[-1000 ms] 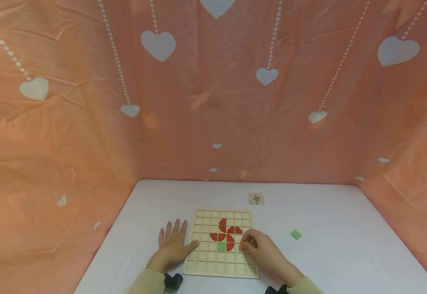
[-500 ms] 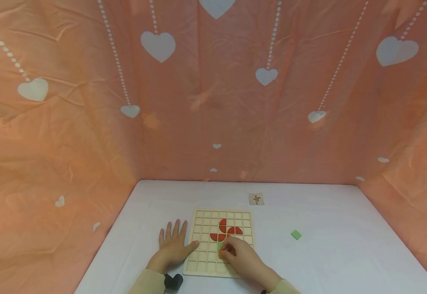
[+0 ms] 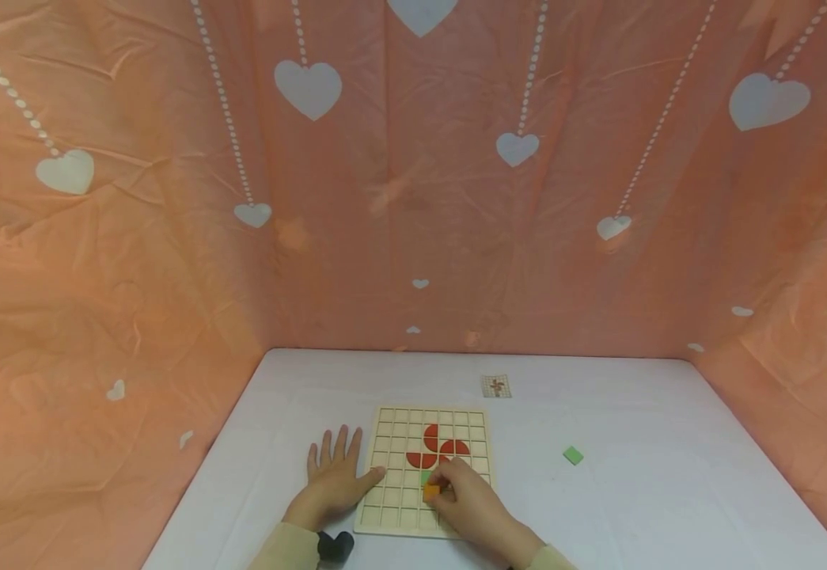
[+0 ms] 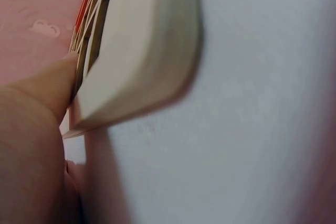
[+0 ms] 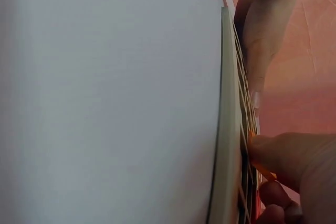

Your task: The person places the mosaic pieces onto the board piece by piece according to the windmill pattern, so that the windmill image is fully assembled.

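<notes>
A wooden grid board (image 3: pixel 392 518) lies on the white table, with red rounded pieces (image 3: pixel 430 438) set in a pinwheel and a green square tile (image 3: pixel 425 477) below them. My right hand (image 3: pixel 476 503) pinches an orange square tile (image 3: pixel 430 494) over the cell just nearer than the green tile. In the right wrist view the thumb (image 5: pixel 283 153) presses on the orange tile (image 5: pixel 264 171), close to the grid. Fingers spread, my left hand (image 3: pixel 338 479) lies flat on the table, its thumb resting on the board's left edge. My right hand hides part of the pinwheel.
To the right of the board a loose green tile (image 3: pixel 573 455) lies on the table. Behind the board is a small card (image 3: pixel 496 386) printed with a pinwheel on a grid. Orange cloth (image 3: pixel 413 198) with white hearts encloses the back and sides.
My right hand has carried the orange tile leftward from the board's right side to the cell below the green tile, where more of the tile now shows. The left hand stays put.
</notes>
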A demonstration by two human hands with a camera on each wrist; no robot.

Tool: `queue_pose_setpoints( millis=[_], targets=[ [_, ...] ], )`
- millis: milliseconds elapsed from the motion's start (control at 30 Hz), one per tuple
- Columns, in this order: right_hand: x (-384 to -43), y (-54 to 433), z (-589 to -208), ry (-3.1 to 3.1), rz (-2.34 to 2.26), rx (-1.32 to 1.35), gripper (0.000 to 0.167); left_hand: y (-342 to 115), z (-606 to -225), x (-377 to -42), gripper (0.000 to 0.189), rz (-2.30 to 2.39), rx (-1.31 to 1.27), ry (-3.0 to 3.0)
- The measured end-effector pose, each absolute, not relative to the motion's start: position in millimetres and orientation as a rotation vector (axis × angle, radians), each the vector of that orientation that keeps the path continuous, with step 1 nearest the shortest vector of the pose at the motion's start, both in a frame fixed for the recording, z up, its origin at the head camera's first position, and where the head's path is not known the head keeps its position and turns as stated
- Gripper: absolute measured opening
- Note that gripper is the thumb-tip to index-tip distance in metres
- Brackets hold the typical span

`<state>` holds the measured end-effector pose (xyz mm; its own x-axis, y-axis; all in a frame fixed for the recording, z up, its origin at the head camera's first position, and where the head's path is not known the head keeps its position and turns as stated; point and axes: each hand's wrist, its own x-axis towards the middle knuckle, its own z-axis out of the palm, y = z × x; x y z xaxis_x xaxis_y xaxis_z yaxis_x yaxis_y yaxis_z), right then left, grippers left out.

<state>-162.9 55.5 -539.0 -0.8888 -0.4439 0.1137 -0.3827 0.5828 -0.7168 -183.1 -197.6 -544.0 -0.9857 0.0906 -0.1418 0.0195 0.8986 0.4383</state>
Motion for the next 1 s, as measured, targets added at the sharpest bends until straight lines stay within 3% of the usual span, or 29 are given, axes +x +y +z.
queue_pose_setpoints(
  millis=[1000],
  targets=[
    [-161.9,61.4,-541.2,2.739,-1.172,-0.74,0.014,-198.6,-549.0,-185.3,0.095,0.686,0.093,2.905]
  ],
)
